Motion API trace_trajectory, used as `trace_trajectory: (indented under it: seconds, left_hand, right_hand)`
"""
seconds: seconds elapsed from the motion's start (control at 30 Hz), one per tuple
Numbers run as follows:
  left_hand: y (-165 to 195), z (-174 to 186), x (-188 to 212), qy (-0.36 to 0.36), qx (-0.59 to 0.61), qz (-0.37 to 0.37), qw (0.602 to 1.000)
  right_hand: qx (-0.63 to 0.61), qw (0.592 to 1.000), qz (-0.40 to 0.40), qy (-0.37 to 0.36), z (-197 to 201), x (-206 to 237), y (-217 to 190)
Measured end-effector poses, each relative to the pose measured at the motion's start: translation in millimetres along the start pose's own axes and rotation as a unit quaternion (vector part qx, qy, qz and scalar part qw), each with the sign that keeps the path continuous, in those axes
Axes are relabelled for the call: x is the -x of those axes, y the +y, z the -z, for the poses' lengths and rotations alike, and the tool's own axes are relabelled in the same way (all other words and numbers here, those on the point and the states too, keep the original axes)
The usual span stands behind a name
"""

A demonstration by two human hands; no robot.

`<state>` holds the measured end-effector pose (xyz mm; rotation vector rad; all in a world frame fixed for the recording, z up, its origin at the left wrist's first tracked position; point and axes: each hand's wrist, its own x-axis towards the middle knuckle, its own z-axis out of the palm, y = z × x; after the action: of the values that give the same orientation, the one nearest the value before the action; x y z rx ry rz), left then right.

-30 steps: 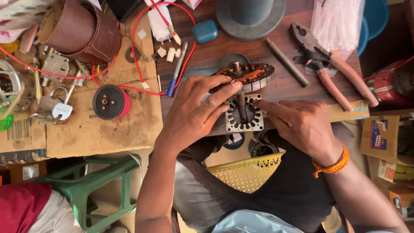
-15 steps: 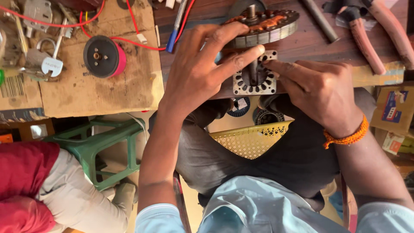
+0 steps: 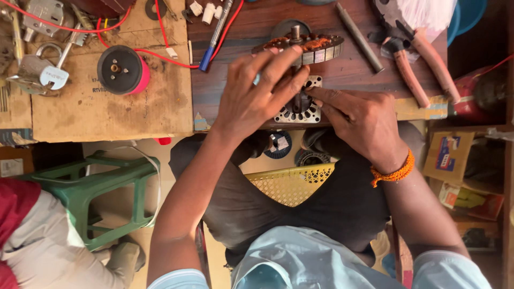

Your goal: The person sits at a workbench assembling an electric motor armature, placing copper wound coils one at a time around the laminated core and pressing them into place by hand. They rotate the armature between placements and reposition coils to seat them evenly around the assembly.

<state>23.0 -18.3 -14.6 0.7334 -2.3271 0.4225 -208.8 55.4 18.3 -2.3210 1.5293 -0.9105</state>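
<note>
Grip: both hands (image 3: 257, 99) (image 3: 361, 120) pinching silver stator plate (image 3: 300, 109) | wound stator (image 3: 305, 45) just beyond fingertips

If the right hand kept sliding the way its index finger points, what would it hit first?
The right hand points leftward along the table edge. Its fingertip already touches the pale slotted stator core; just beyond wait the left hand fingers, though depth there is unclear.
</note>
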Motion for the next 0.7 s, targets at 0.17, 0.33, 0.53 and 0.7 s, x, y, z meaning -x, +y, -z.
trace_trajectory:
  seconds: [0.17,0.33,0.53,0.7]
  left_hand:
    - [8.9,-4.3,3.6,0.037,-0.022,-0.034,0.998]
    - [8.0,-1.0,-0.7,0.058,-0.007,-0.049,0.997]
    - [22.1,-2.5,6.7,0.040,0.072,0.045,0.996]
    - [46.8,-0.9,9.9,0.115,0.282,0.236,0.923]
  right_hand:
    - [-0.022,0.999,-0.036,-0.013,-1.9,1.1,1.3]
    - [-0.058,0.997,-0.053,-0.011,2.0,6.7,-2.1]
    - [0.022,0.999,-0.038,0.027,41.4,-3.8,-14.7]
    - [0.069,0.996,0.034,0.037,52.0,-26.4,-28.3]
